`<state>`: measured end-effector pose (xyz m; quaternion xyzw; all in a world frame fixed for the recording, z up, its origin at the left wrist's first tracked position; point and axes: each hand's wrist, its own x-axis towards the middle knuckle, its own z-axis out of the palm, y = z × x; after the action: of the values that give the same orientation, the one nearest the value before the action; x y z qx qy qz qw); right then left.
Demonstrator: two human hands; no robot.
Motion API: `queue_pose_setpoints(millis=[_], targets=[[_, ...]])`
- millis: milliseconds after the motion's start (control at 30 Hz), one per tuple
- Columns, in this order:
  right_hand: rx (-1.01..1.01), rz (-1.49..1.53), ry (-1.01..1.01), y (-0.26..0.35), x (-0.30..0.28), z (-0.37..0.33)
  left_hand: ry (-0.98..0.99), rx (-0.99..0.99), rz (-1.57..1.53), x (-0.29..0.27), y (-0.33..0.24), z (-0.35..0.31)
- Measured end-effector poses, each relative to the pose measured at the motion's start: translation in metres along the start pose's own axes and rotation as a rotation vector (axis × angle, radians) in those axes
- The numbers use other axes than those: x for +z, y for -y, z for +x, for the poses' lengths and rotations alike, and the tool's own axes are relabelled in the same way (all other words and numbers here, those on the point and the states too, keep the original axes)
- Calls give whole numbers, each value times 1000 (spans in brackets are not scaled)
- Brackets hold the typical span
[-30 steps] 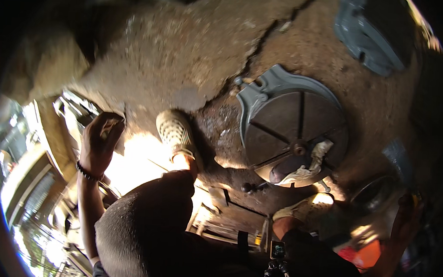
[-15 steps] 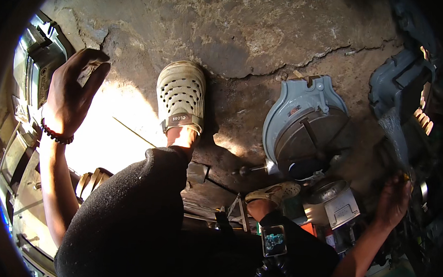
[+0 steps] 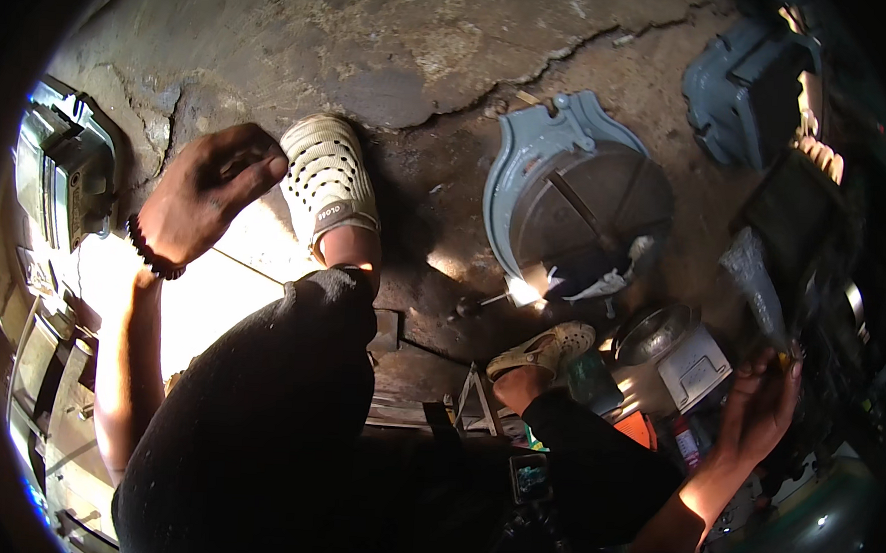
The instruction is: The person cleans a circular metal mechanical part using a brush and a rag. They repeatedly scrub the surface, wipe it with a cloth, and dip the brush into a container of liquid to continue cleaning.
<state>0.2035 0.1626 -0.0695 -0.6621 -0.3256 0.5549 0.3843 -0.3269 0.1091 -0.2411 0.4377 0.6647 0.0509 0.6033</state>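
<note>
My left hand (image 3: 212,189), wearing a dark beaded bracelet, hovers beside my left shoe (image 3: 320,175). Its fingers curl in toward the thumb, and nothing shows between them. Far to the right, my right hand (image 3: 762,408) pinches the narrow lower end of a long, pale, translucent thing (image 3: 756,278); a small yellow bit shows at the fingertips. What kind of thing it is, I cannot tell. Left of it on the floor lies a blue-grey, glossy metal housing (image 3: 502,195) around a large round brown face (image 3: 592,199). A second blue-grey casting (image 3: 738,92) is farther back.
The concrete floor (image 3: 395,44) has a long crack. A round metal dish (image 3: 659,331) and a silver box (image 3: 693,372) stand near my right shoe (image 3: 544,352). Metal machine parts (image 3: 67,177) line the left edge. A small screen (image 3: 530,478) on a stand is near my lap.
My left hand has moved right and slightly down, closer to the shoe. My right hand and the pale thing have shifted a little left. The whole view has turned and shifted.
</note>
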Motion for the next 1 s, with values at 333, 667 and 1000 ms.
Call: queue_pose_setpoints(millis=[333, 667, 1000], targets=[[-119, 56, -141, 13, -43, -84, 55, 295, -3, 70, -31, 30], [-137, 60, -171, -7, -56, -139, 133, 321, 231, 94, -31, 28], [-398, 228, -56, 10, -51, -199, -184, 581, 5, -22, -116, -82]])
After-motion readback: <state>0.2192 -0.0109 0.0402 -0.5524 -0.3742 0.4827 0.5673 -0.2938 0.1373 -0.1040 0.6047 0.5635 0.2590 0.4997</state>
